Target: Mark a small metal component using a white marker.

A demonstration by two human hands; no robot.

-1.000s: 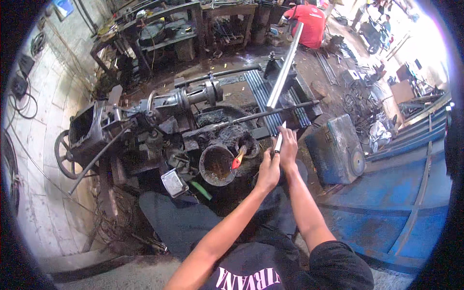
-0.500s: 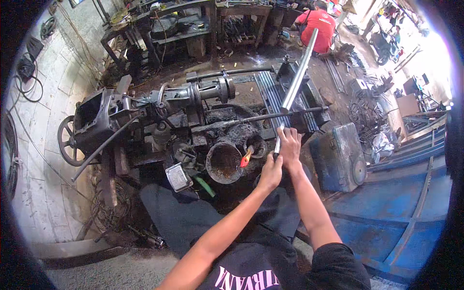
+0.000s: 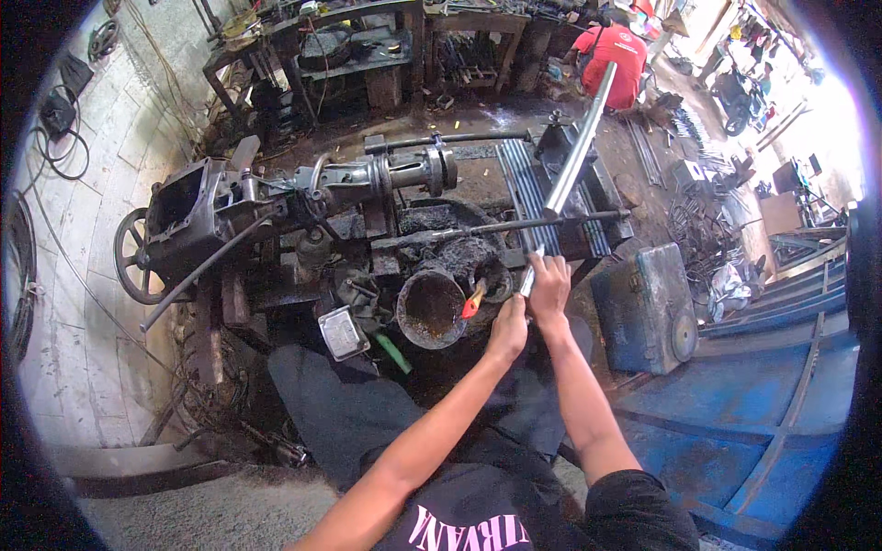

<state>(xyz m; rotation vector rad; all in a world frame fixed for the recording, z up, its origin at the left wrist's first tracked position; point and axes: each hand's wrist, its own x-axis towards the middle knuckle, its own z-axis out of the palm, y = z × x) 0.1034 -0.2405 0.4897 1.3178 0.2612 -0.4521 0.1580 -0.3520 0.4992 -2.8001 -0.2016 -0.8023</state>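
Both hands grip the near end of a long shiny steel rod [image 3: 577,142] that slopes up and away over a greasy old machine [image 3: 303,207]. My right hand [image 3: 551,292] is higher on the rod, my left hand [image 3: 510,323] just below it. Beside my left hand an orange-handled tool [image 3: 472,299] rests at the rim of a rusty round metal pot [image 3: 430,309]. A thin dark bar [image 3: 533,223] lies across the machine under the rod.
A handwheel [image 3: 133,257] is on the machine's left end. A grey metal box [image 3: 648,308] stands to the right, with blue steel sections [image 3: 735,413] beyond. A person in a red shirt [image 3: 614,50] crouches at the back near cluttered workbenches [image 3: 358,46].
The view has shifted so the machine and rod sit lower in the picture. Both hands stay on the rod's lower end; the rod keeps its steep slope.
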